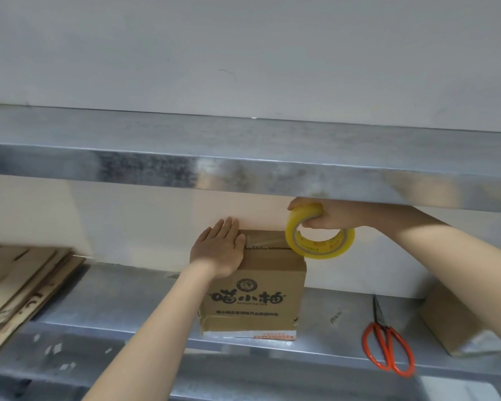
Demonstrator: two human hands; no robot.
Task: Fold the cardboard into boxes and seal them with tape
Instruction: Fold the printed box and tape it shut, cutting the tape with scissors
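A brown cardboard box (252, 296) with dark printed characters stands on the steel table (128, 311), its top flaps closed. My left hand (219, 250) presses flat on the left part of the box top, fingers straight. My right hand (321, 215) grips a yellowish roll of clear tape (320, 238) just above the box's right top edge. A strip of tape (265, 241) runs from the roll across the top seam toward my left hand.
Red-handled scissors (388, 345) lie on the table to the right. A finished box (457, 325) sits at the far right. Flat cardboard sheets (21, 287) are stacked at the left. A steel shelf (243, 163) overhangs just above my right hand.
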